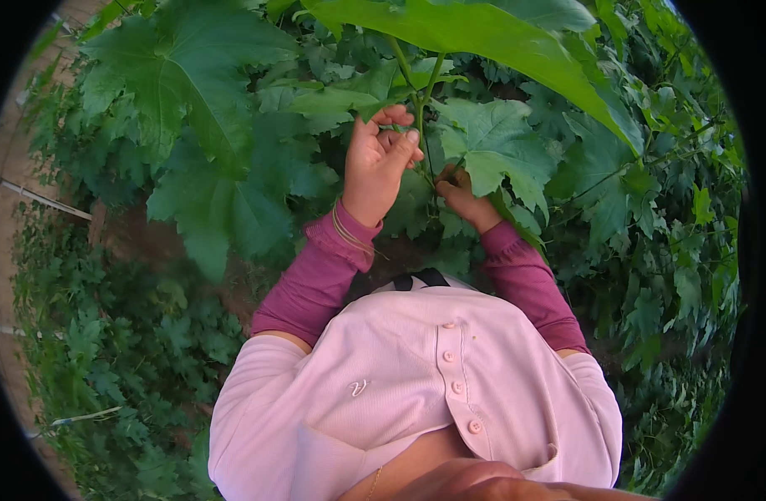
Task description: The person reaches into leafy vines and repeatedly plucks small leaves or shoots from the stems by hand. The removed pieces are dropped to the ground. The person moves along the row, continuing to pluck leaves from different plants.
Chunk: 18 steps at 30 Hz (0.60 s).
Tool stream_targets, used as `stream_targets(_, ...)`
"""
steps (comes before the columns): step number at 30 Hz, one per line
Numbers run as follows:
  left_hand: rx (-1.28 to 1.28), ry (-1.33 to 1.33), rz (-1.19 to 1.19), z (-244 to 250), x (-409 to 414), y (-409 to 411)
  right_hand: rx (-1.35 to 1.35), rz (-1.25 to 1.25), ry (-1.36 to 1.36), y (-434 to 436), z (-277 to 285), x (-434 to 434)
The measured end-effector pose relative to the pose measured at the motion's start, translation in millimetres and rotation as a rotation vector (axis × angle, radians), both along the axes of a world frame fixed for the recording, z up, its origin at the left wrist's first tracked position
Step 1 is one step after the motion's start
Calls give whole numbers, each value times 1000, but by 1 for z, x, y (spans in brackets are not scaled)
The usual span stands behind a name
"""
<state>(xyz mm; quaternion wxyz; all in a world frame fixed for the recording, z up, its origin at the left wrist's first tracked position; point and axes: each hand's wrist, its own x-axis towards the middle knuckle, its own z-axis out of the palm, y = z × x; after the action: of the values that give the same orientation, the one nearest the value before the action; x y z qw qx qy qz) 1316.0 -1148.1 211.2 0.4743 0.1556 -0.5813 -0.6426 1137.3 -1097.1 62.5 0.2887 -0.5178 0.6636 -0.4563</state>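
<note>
My left hand [383, 153] is raised beside an upright green plant stem [420, 113], with the fingers curled and the thumb bent toward them. Whether it pinches anything is too fine to tell. Lower and to the right, my right hand [461, 191] pinches a thin dark strand [429, 156] that runs up along the stem. A lobed leaf [492, 147] overhangs the back of that hand. Several thin strands of twine [347, 233] loop around my left sleeve cuff.
Large leaves hang close by on the left [198, 94] and overhead [483, 44]. Dense foliage [677, 250] fills the right side. At the far left are a pale ground strip [4, 250] and a thin white pole or pipe [41, 197].
</note>
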Motion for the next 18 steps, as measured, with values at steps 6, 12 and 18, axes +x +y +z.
stream_targets(6, -60, -132, -79, -17, -24, -10, 211, -87, -432, 3, 23, -13)
stream_targets(12, -181, -46, 85, -74, -16, 20, 129, -24, -551, 14, 19, -18)
stream_targets(18, 91, -541, -81, -145, -9, 29, 94, 28, -579, 24, 21, -9)
